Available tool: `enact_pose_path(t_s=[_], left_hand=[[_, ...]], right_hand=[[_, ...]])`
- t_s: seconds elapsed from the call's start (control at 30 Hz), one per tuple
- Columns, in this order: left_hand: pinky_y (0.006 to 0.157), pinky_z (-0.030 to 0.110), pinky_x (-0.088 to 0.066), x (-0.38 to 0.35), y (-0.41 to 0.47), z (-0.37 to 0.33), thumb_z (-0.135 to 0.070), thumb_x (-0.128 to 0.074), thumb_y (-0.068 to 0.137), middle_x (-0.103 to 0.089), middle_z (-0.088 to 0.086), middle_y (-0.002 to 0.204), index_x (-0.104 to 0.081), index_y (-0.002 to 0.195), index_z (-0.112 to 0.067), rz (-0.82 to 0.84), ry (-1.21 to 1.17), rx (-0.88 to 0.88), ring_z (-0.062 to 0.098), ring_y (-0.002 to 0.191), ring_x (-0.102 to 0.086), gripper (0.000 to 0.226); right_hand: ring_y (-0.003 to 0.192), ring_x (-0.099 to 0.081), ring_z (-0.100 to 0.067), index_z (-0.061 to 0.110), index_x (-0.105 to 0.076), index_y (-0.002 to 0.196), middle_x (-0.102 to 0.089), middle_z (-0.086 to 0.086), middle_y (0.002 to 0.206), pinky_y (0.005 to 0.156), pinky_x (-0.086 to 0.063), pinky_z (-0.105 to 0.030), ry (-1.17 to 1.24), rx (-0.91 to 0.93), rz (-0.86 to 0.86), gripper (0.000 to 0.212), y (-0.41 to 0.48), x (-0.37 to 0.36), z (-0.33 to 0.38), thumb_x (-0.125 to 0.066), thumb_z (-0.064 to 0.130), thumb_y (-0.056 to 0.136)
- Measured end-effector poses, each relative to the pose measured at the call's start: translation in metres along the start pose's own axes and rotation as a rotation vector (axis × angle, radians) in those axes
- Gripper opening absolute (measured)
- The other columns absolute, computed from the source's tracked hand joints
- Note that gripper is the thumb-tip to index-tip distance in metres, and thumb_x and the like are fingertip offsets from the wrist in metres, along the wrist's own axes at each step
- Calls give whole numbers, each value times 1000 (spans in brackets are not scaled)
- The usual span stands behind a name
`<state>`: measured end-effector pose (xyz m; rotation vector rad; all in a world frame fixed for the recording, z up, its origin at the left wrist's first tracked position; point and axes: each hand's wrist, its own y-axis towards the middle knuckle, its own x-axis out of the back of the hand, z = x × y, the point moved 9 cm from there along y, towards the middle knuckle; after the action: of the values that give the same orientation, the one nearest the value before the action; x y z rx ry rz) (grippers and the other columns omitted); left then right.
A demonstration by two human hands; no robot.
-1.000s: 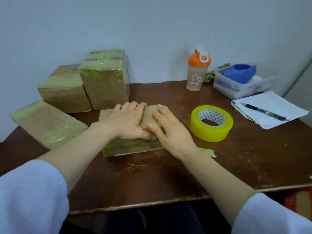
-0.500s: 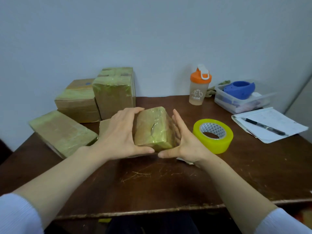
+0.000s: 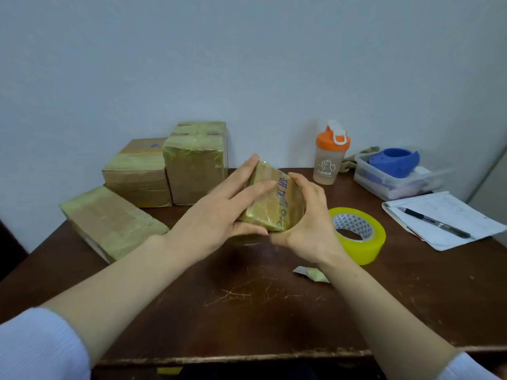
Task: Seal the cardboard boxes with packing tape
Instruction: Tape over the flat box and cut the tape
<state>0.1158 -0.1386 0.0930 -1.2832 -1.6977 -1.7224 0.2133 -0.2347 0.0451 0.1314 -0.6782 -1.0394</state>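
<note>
A small cardboard box (image 3: 274,207) wrapped in yellowish tape, with purple print on one face, is lifted above the table and tilted. My left hand (image 3: 222,212) holds its left side, fingers across the top and thumb underneath. My right hand (image 3: 307,223) grips its right side with curled fingers. The roll of yellow packing tape (image 3: 359,234) lies flat on the table just right of my right hand. A small scrap of tape (image 3: 311,273) lies on the table below my right wrist.
Three taped boxes stand at the back left: a flat one (image 3: 109,220), a medium one (image 3: 137,174) and a tall one (image 3: 196,163). An orange-lidded bottle (image 3: 330,157), a clear bin (image 3: 395,179) and papers with a pen (image 3: 444,218) occupy the right.
The box was pressed flat on the table, then both hands lifted it and turned it, so the printed face now shows. The camera view has tilted upward.
</note>
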Motion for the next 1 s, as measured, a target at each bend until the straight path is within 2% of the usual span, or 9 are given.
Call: enact_pose_path(t_s=[0.13,0.27,0.33,0.43,0.53,0.63,0.77,0.87,1.0], left_hand=[[115,21,-22,-1,8,13,-52,-50,85,-19,-11,156,-22,144,-41,-35,-179,142,-1,141,-18,66],[119,40,-7,-14,-8,72,-81,-58,61,-6,-2,160,-12,149,-41,25,-183,602,10,146,1,107],[116,39,-19,-21,-21,97,-79,-67,49,-12,-4,158,-18,146,-46,44,-407,764,9,144,-9,114],[87,13,-39,-33,-29,103,-59,-79,48,-38,-17,144,-27,144,-44,81,-767,804,-10,114,-45,111],[96,26,-40,-46,-30,115,-58,-84,50,-42,-12,141,-23,147,-36,-19,-857,916,5,118,-48,117],[110,45,-32,-65,-32,130,-64,-76,57,-24,5,151,-7,150,-36,-108,-719,1133,25,136,-29,119],[111,34,-26,-97,-11,123,-46,-77,69,-4,8,148,10,149,-35,50,-561,1109,30,136,-22,118],[90,20,-35,-111,0,123,-30,-69,80,3,4,152,9,150,-27,98,-570,1047,19,124,-37,105],[94,20,-38,-102,1,137,-30,-65,82,-3,0,146,-1,152,-23,58,-411,978,24,116,-49,95]], right_hand=[[109,-40,-1,30,-32,143,-35,10,126,86,-35,-13,65,-168,-56,118,11,12,-16,-92,28,41],[109,-62,-20,23,-42,140,-59,-2,126,90,-53,-41,640,-360,7,118,21,11,-41,-89,13,33],[108,-63,-31,18,-47,136,-62,-12,124,93,-50,-52,833,-391,95,107,28,8,-49,-86,3,37],[110,-61,-35,14,-50,134,-62,-17,123,95,-48,-52,958,-371,194,91,39,-2,-52,-81,-5,50],[114,-59,-27,13,-32,146,-53,-16,134,92,-51,-42,1030,-521,-20,89,51,-8,-73,-75,-3,69],[123,-47,-27,24,-12,151,-38,-8,144,99,-46,-42,906,-622,-128,93,55,-25,-87,-73,16,80],[108,-59,-13,28,-43,139,-61,12,122,88,-51,-39,789,-555,96,81,66,-69,-70,-75,48,66],[124,-51,-17,22,-41,142,-51,-1,139,101,-46,-37,531,-469,82,68,85,-77,-74,-72,21,82],[128,-44,-17,23,-48,137,-45,-7,141,110,-34,-33,153,-264,63,47,108,-87,-77,-59,15,92]])
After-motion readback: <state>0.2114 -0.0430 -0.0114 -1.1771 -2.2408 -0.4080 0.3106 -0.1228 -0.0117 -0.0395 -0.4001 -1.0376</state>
